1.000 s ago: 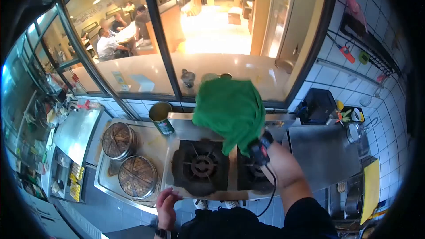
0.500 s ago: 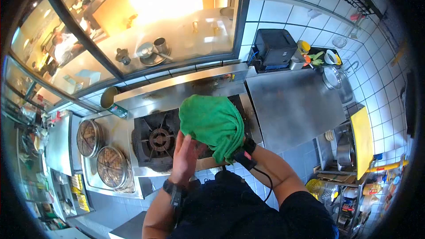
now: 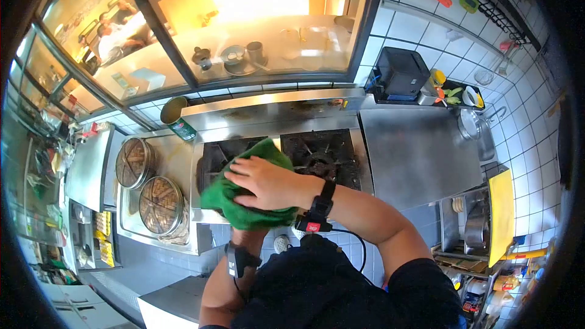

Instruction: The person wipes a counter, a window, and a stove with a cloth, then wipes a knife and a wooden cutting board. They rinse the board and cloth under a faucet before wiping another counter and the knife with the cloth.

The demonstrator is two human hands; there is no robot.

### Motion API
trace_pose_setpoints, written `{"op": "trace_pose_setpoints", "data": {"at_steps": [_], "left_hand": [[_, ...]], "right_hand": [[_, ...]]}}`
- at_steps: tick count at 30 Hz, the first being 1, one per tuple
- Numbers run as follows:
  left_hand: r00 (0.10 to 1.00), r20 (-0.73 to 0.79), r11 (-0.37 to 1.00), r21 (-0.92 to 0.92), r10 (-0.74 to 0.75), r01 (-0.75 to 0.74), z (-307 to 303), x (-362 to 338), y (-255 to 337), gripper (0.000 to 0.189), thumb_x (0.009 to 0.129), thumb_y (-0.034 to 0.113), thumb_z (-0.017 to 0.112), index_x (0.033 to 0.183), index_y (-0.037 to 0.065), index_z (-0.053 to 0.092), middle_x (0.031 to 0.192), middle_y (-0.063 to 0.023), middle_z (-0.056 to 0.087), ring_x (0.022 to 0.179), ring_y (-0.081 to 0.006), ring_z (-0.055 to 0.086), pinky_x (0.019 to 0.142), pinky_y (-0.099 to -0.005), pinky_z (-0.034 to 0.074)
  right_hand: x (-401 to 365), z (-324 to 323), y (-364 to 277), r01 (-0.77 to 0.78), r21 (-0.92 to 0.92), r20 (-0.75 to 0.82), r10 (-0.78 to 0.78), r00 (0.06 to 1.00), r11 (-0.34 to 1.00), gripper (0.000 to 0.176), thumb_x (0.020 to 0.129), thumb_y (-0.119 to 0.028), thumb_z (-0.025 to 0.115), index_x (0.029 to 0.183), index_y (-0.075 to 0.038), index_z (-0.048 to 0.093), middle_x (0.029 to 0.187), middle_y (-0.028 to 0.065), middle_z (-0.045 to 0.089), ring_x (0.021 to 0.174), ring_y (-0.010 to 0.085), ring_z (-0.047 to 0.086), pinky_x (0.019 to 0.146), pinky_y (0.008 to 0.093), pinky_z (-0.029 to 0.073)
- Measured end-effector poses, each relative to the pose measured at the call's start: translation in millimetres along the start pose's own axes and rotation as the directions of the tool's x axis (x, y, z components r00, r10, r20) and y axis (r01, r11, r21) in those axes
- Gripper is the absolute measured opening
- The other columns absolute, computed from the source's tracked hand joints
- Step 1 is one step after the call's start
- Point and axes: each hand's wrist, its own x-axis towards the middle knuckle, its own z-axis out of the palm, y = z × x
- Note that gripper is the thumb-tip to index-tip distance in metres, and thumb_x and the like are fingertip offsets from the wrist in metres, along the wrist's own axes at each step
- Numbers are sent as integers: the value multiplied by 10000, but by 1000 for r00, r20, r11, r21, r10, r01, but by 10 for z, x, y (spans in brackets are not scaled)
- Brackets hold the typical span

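A green cloth (image 3: pixel 222 198) is bunched up over the front of the left burner (image 3: pixel 210 152) of the stove. My right hand (image 3: pixel 268 183) reaches across from the right and grips the cloth from above, its fingers and thumb spread over the folds. Under the lower edge of the cloth comes my left hand (image 3: pixel 248 237), of which only the wrist end shows; its fingers are hidden by the fabric. Whether anything lies inside the cloth is not visible. The right burner (image 3: pixel 323 161) is in plain view beside it.
Two round steamer baskets (image 3: pixel 135 163) (image 3: pixel 161 206) stand on the left counter. A tall can (image 3: pixel 178 119) leans behind them. To the right is a steel worktop (image 3: pixel 420 152), with a black box (image 3: pixel 399 73) at its back and a yellow board (image 3: pixel 501 216) at its side.
My right hand has swung left and now lies over the cloth. The cloth has shifted left and bunched up, uncovering the right burner. My left hand has gone beneath it. The view has shifted.
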Motion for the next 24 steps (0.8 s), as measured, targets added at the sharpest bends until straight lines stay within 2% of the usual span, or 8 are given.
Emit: {"op": "trace_pose_setpoints", "data": {"at_steps": [7,15,16,17,18,19,22,24], "left_hand": [[834,-550,947,286,38,146,-208,-1225,1003,566,1043,456,474,1487,108,423,1505,-130,475,1375,-306,468,1086,-452,452],[699,-431,278,902,571,329,-1140,-1939,2059,448,1021,463,547,1291,112,618,1207,-49,703,923,-152,687,650,-321,532],[757,-121,-165,942,642,291,-1316,-1893,2089,409,1012,435,582,1257,112,636,1155,-36,714,871,-131,677,642,-322,527],[742,-298,-18,922,600,386,-1532,-2005,2277,361,1009,402,596,1218,111,644,1091,-36,714,860,-144,666,661,-348,527],[712,-465,121,870,527,479,-1918,-2226,2557,314,1006,368,611,1180,110,653,1027,-35,714,849,-158,656,680,-375,528],[654,-511,217,850,558,479,-2497,-2379,2652,256,982,270,618,1132,65,641,912,-77,700,850,-253,664,720,-457,529],[765,-617,-649,507,187,568,-2728,-2095,2600,396,923,125,583,1293,-14,588,1331,-210,586,1168,-360,581,958,-444,475],[955,-129,-933,214,267,289,-2648,-1896,1932,540,899,133,597,1420,21,511,1498,-252,452,1450,-499,293,1190,-611,220]], "right_hand": [[-808,-123,-219,-308,358,57,308,950,881,654,906,-222,723,1485,-41,478,1526,170,484,1406,309,474,1161,411,381],[-4958,1076,-708,-974,-173,183,976,116,148,636,991,-472,567,1359,46,550,1379,273,573,1302,420,524,1110,479,403],[-5575,1230,-1020,-929,-322,192,973,127,185,623,976,-495,563,1336,13,573,1336,269,600,1255,421,558,1058,509,442],[-6457,1437,-1195,-823,-513,402,915,20,243,595,955,-486,584,1320,-15,586,1275,265,625,1207,404,592,992,507,489],[-6304,1219,-1459,-389,-431,759,560,332,814,534,938,-443,615,1312,-63,611,1171,218,673,1119,383,639,917,504,523],[-6085,1287,-1927,-745,-660,344,921,-185,97,442,927,-368,638,1283,-106,645,1077,135,711,1035,327,674,819,487,545],[-7443,1450,-2684,-653,301,405,713,-572,-695,391,933,-299,624,1288,-138,656,1054,88,722,996,281,682,798,443,557],[-7718,1521,-3060,-332,549,428,600,-676,-767,370,937,-254,614,1291,-160,663,1038,57,730,969,250,688,785,415,566]]}}
